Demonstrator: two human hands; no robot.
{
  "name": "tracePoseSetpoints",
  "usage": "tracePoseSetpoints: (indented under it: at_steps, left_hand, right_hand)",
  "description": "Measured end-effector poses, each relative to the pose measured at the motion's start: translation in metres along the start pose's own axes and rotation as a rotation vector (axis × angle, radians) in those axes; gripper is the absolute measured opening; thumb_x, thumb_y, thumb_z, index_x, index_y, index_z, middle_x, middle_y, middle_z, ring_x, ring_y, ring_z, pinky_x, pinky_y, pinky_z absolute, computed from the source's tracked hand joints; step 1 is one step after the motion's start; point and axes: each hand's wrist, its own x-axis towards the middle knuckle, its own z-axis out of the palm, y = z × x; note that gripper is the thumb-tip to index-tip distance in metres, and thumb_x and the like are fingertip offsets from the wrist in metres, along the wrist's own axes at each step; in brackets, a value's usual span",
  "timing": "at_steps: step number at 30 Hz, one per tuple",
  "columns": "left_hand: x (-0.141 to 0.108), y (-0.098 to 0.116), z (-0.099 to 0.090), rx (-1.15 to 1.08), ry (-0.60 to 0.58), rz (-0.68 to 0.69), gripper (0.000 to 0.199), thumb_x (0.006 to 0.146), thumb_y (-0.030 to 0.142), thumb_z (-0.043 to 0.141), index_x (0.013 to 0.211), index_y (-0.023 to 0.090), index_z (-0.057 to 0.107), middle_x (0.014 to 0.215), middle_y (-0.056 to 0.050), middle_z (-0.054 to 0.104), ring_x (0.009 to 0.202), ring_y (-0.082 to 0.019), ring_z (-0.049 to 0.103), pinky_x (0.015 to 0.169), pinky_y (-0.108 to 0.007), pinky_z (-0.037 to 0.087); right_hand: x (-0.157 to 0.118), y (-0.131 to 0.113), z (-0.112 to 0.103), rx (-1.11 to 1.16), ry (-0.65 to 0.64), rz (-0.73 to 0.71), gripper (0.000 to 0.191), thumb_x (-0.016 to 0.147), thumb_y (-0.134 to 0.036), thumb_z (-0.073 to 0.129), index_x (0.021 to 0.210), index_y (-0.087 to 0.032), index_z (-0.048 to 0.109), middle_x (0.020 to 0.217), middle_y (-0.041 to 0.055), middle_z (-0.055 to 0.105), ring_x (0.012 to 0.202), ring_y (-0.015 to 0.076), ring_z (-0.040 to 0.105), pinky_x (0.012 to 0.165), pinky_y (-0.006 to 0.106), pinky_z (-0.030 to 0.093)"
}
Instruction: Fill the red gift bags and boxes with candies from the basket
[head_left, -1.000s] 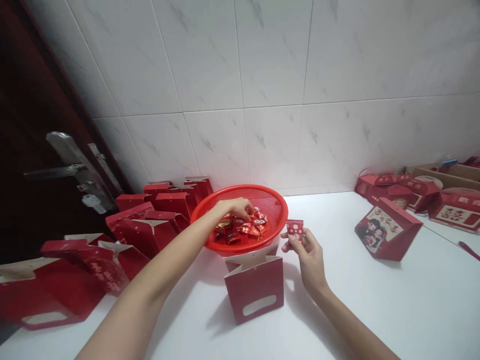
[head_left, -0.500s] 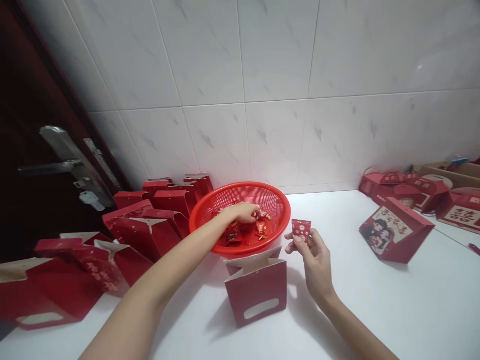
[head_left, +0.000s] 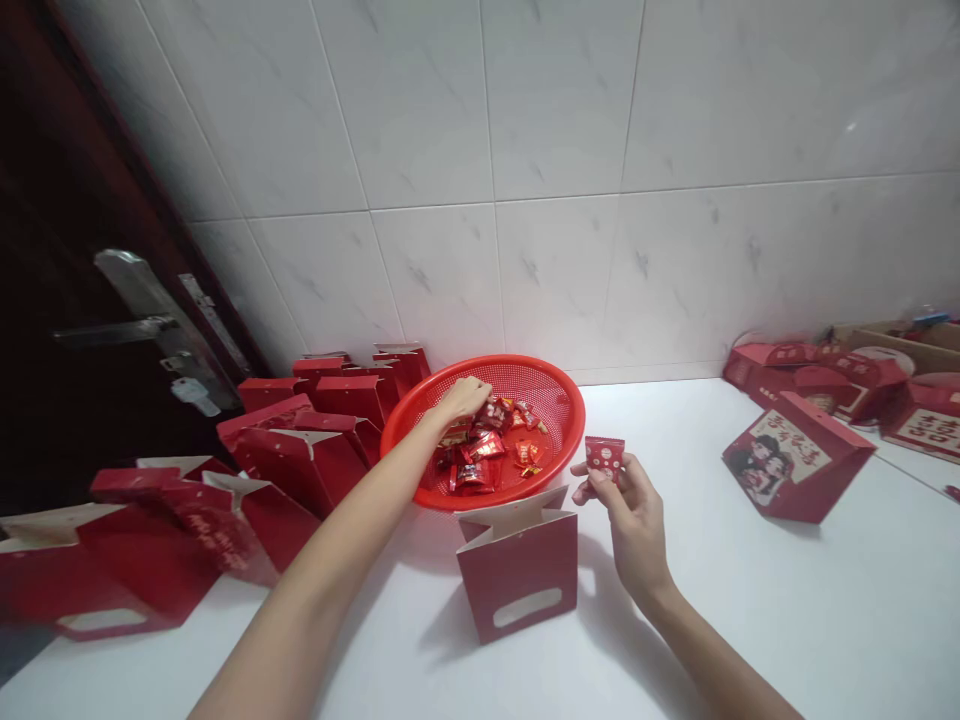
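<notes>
My left hand [head_left: 465,398] is inside the red plastic colander [head_left: 555,390], over its back left part. Its fingers curl down, and whatever they hold is hidden. Several wrapped candies [head_left: 486,445] in red and gold foil lie in the colander beside that hand. In front of the colander an open red paper gift box [head_left: 517,580] stands upright, with an oval cut-out low on its near side. To the right of this box, my right hand [head_left: 634,515] pinches a small red candy packet [head_left: 604,455] between thumb and fingers, above the white table.
Several open red gift boxes [head_left: 289,470] crowd the left side. A closed box with a printed couple [head_left: 799,460] sits at right, with more handled boxes [head_left: 855,385] and a cardboard carton [head_left: 870,332] behind it. A tiled wall [head_left: 555,280] borders the table; a dark door [head_left: 67,200] is at left.
My left hand has moved left and back within the colander, uncovering more candies. My right hand stays in place with its packet. The view has shifted slightly.
</notes>
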Motion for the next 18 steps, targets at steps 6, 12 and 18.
tracePoseSetpoints:
  at_steps: [6,12,18]
  left_hand:
    - [0.001,-0.001,0.004,0.113,0.045,-0.027,0.039,0.084,0.013,0.047,0.116,0.016,0.071,0.127,-0.011,0.07,0.12,-0.025,0.062,0.1,-0.028,0.045]
    - [0.0,0.004,0.012,0.16,-0.086,-0.02,0.068,0.072,0.016,0.07,0.139,0.018,0.056,0.146,-0.013,0.057,0.131,-0.028,0.056,0.105,-0.03,0.044]
    - [0.005,0.011,0.016,0.13,-0.193,0.007,0.033,0.077,0.022,0.068,0.11,0.02,0.074,0.115,-0.005,0.075,0.106,-0.023,0.069,0.087,-0.024,0.05]
  right_hand:
    - [-0.001,-0.001,0.001,0.0,-0.011,-0.003,0.018,0.089,-0.038,0.065,0.094,-0.021,0.063,0.093,0.0034,0.07,0.063,0.0136,0.061,0.066,0.031,0.053]
    - [-0.002,-0.002,0.002,-0.01,-0.021,-0.015,0.019,0.088,-0.039,0.065,0.092,-0.021,0.064,0.088,0.0033,0.069,0.064,0.0145,0.061,0.064,0.031,0.053]
    - [-0.002,-0.004,0.002,-0.017,-0.027,-0.01,0.02,0.089,-0.04,0.064,0.092,-0.021,0.063,0.092,0.0043,0.07,0.063,0.014,0.061,0.065,0.032,0.053]
